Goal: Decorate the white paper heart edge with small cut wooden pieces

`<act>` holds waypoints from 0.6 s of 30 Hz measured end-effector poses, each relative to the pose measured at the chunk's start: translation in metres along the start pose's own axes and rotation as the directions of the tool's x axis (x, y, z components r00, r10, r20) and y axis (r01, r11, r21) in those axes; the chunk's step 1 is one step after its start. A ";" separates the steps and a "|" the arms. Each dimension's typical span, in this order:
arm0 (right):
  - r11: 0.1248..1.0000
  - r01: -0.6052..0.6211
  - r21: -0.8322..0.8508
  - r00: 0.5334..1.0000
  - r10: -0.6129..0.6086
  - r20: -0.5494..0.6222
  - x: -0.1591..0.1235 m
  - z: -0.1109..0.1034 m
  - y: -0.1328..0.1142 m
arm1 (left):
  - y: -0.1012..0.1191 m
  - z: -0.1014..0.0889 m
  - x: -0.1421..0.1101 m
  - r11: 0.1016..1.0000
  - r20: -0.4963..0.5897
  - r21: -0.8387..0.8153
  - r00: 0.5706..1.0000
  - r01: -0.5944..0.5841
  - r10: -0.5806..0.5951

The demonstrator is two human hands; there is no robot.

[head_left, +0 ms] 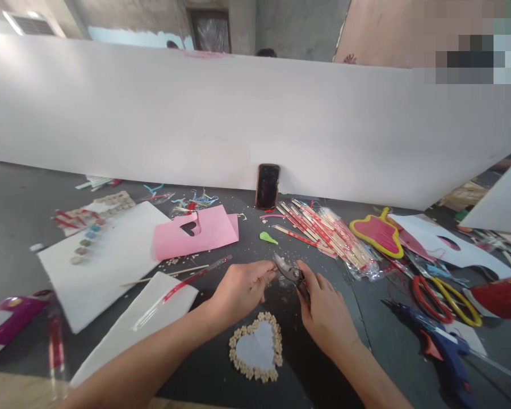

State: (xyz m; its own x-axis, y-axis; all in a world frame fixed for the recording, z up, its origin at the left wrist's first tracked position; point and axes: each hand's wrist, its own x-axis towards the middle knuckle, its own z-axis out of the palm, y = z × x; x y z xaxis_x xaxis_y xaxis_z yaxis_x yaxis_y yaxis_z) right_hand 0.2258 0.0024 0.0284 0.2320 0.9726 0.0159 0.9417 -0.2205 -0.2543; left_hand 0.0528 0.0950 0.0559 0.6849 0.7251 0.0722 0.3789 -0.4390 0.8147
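Observation:
My right hand (323, 304) is wrapped round the handles of a pair of pruning shears (288, 271), whose blades point left toward my other hand. My left hand (244, 287) is closed in a pinch, seemingly on a thin wooden stick, mostly hidden by the fingers, right at the shear blades. Below both hands lies a white paper heart (258, 346), edged with small beige wooden pieces (238, 366); a short stretch of its right edge is bare. Tiny pale bits are scattered on the dark table around the hands.
A phone (268, 186) leans against the white partition (238, 125). Wrapped chopsticks (319, 230) lie right of it, with scissors (432, 298) and a blue glue gun (438, 346) nearer me. Pink paper (210, 233) and white sheets (106, 267) lie left.

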 end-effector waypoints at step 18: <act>0.994 0.102 0.041 0.994 -0.103 0.025 0.000 -0.002 0.000 | 0.000 -0.014 0.002 0.832 0.333 -0.497 0.939 0.249 -0.082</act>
State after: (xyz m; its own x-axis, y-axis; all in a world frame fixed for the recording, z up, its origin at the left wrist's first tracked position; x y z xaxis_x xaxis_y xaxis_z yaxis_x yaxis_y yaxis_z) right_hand 0.2262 0.0019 0.0300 0.1273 0.9917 0.0175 0.9497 -0.1168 -0.2906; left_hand 0.0456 0.1041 0.0642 0.8197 0.5401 -0.1907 0.1764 0.0787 0.9812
